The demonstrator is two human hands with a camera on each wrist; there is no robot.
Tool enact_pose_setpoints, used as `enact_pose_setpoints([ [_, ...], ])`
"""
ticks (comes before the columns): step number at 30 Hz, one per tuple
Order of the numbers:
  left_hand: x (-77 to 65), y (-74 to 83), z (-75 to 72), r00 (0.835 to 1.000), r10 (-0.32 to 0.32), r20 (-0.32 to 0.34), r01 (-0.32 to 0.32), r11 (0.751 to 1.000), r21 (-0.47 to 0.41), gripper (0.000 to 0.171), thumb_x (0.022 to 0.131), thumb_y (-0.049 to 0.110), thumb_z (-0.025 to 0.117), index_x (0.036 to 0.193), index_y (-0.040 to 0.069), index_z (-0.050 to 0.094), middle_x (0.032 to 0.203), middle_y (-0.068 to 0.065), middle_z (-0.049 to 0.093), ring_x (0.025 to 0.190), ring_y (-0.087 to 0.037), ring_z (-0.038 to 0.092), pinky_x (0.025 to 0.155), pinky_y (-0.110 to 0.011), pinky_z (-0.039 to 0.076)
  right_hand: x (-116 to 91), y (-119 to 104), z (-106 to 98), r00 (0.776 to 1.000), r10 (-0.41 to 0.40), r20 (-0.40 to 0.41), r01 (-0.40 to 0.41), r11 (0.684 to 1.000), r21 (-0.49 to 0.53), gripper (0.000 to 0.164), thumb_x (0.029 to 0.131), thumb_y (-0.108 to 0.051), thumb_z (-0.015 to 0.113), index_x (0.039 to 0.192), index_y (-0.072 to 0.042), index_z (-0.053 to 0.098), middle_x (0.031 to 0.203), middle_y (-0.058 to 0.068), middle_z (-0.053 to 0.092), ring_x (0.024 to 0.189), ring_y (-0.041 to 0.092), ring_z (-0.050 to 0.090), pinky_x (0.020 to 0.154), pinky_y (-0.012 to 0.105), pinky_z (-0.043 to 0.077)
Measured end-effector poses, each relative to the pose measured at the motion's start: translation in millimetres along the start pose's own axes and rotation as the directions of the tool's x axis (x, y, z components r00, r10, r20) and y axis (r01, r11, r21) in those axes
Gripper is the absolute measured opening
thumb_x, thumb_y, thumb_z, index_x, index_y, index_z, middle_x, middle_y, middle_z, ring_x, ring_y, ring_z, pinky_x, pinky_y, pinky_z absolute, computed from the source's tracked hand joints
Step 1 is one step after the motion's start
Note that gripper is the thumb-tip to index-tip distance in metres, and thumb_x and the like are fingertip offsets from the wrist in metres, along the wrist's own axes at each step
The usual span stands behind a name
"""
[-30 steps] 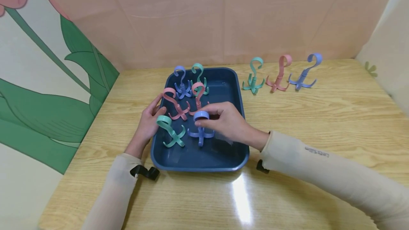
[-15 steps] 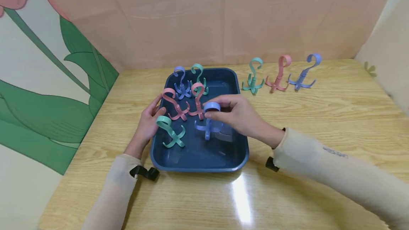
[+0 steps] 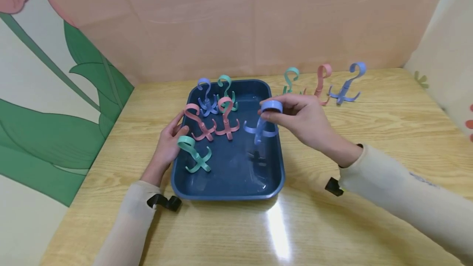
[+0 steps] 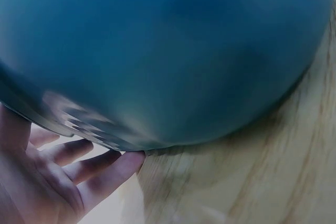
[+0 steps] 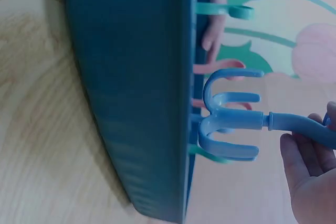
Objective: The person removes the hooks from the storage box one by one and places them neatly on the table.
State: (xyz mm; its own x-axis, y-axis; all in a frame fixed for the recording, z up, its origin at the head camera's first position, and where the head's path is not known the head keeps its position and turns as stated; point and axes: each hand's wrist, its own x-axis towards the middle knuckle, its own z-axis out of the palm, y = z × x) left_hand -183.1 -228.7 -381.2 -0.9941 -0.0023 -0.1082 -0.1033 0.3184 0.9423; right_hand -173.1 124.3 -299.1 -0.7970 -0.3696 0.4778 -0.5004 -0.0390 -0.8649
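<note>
My right hand [image 3: 310, 122] pinches a blue multi-prong hanger hook [image 3: 260, 128] by its curved top, above the tray's right side. Its prongs hang downward, clear of the tray floor; the right wrist view shows the blue hanger hook [image 5: 236, 119] beyond the rim. At the tray's left side, my left hand [image 3: 168, 145] holds the wall of the dark blue tray [image 3: 227, 197], thumb over the rim and fingers on the outer side, as the left hand [image 4: 58, 182] in the left wrist view shows. Inside stand a green hook [image 3: 198, 160], pink hooks [image 3: 227, 124], a blue hook [image 3: 208, 102] and another green one.
Right of the tray, on the wooden table [image 3: 388, 134], stand a green hook [image 3: 290, 77], a pink hook [image 3: 320, 81] and a blue hook [image 3: 346, 87] in a row. My right hand partly covers the green and pink ones. A pink sheet [image 3: 207, 24] hangs behind.
My right hand has lifted the blue hook from among the others and carried it up and rightward, to the tray's right side. The left hand stays on the tray wall.
</note>
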Motion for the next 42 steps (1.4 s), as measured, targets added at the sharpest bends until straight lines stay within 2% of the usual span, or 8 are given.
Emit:
enact_pose_setpoints([
  [4, 0.1, 0.3, -0.3, 1.000, 0.002, 0.001, -0.002, 1.000, 0.000, 0.056, 0.108, 0.029, 0.045, 0.160, 0.035, 0.027, 0.152, -0.012, 0.046, 0.126, -0.031, 0.057, 0.105, -0.049, 0.045, -3.3, -8.2, -14.7, 0.999, -0.020, -0.036, 0.022, 0.998, 0.055, 0.022, 0.086, 0.008, 0.074, 0.108, 0.009, 0.072, 0.095, 0.013, 0.075, 0.088, 0.020, 0.074, 0.078, 0.027, 0.058],
  [11, 1.5, -0.3, -0.2, 1.000, 0.004, 0.010, -0.004, 1.000, 0.002, 0.057, 0.108, 0.029, 0.045, 0.161, 0.034, 0.025, 0.153, -0.012, 0.046, 0.126, -0.032, 0.057, 0.105, -0.049, 0.045, -13.0, -19.2, -41.3, 0.992, 0.017, -0.121, 0.002, 0.987, 0.160, 0.023, 0.084, 0.018, 0.070, 0.106, 0.017, 0.068, 0.095, 0.017, 0.075, 0.090, 0.024, 0.074, 0.084, 0.029, 0.056],
  [17, 2.4, -0.4, 0.0, 1.000, -0.002, 0.010, 0.002, 1.000, 0.001, 0.057, 0.108, 0.030, 0.045, 0.161, 0.035, 0.024, 0.153, -0.012, 0.046, 0.126, -0.032, 0.057, 0.105, -0.049, 0.044, -23.6, -23.0, -68.4, 0.979, 0.054, -0.195, -0.023, 0.987, 0.159, 0.025, 0.084, 0.018, 0.069, 0.108, 0.022, 0.065, 0.097, 0.018, 0.075, 0.090, 0.023, 0.074, 0.085, 0.030, 0.055],
  [22, 1.6, -0.5, 0.7, 1.000, -0.004, 0.011, 0.004, 1.000, 0.004, 0.057, 0.108, 0.031, 0.046, 0.160, 0.036, 0.025, 0.153, -0.012, 0.046, 0.127, -0.032, 0.057, 0.105, -0.049, 0.044, -35.6, -21.8, -94.5, 0.955, 0.101, -0.281, -0.078, 0.993, 0.092, 0.024, 0.084, 0.015, 0.071, 0.107, 0.020, 0.066, 0.094, 0.015, 0.075, 0.086, 0.020, 0.074, 0.080, 0.025, 0.056],
  [27, 1.0, -1.0, 0.0, 1.000, -0.005, 0.010, 0.005, 1.000, 0.009, 0.056, 0.108, 0.030, 0.046, 0.159, 0.038, 0.026, 0.153, -0.012, 0.046, 0.128, -0.032, 0.056, 0.106, -0.050, 0.043, -45.2, -14.9, -119.8, 0.946, 0.105, -0.308, -0.081, 0.993, 0.089, 0.026, 0.085, 0.016, 0.069, 0.109, 0.023, 0.062, 0.098, 0.019, 0.074, 0.090, 0.023, 0.073, 0.082, 0.028, 0.056],
  [32, 2.5, -0.6, 1.0, 1.000, 0.007, 0.019, -0.007, 1.000, 0.013, 0.057, 0.108, 0.029, 0.045, 0.161, 0.034, 0.024, 0.154, -0.013, 0.045, 0.129, -0.034, 0.055, 0.107, -0.051, 0.042, -56.1, -8.7, -146.6, 0.919, 0.126, -0.373, -0.123, 0.992, 0.032, 0.028, 0.086, 0.012, 0.071, 0.111, 0.021, 0.064, 0.098, 0.015, 0.075, 0.088, 0.019, 0.073, 0.078, 0.025, 0.056],
  [38, 0.6, -2.0, 0.5, 1.000, 0.022, 0.021, -0.022, 1.000, 0.012, 0.057, 0.108, 0.028, 0.045, 0.160, 0.034, 0.025, 0.154, -0.014, 0.044, 0.128, -0.034, 0.055, 0.106, -0.050, 0.043, -65.8, -1.8, -174.4, 0.891, 0.167, -0.422, -0.148, 0.986, 0.077, 0.028, 0.086, 0.010, 0.071, 0.113, 0.017, 0.066, 0.100, 0.013, 0.075, 0.089, 0.017, 0.074, 0.076, 0.025, 0.056],
  [42, -1.7, -1.5, -0.6, 1.000, 0.025, 0.019, -0.025, 1.000, 0.017, 0.056, 0.108, 0.028, 0.045, 0.160, 0.036, 0.025, 0.154, -0.014, 0.043, 0.129, -0.035, 0.055, 0.106, -0.051, 0.043, -68.4, 0.9, -190.3, 0.862, 0.206, -0.462, -0.176, 0.978, 0.108, 0.026, 0.086, 0.008, 0.073, 0.111, 0.013, 0.069, 0.099, 0.010, 0.076, 0.089, 0.014, 0.074, 0.075, 0.025, 0.055],
])
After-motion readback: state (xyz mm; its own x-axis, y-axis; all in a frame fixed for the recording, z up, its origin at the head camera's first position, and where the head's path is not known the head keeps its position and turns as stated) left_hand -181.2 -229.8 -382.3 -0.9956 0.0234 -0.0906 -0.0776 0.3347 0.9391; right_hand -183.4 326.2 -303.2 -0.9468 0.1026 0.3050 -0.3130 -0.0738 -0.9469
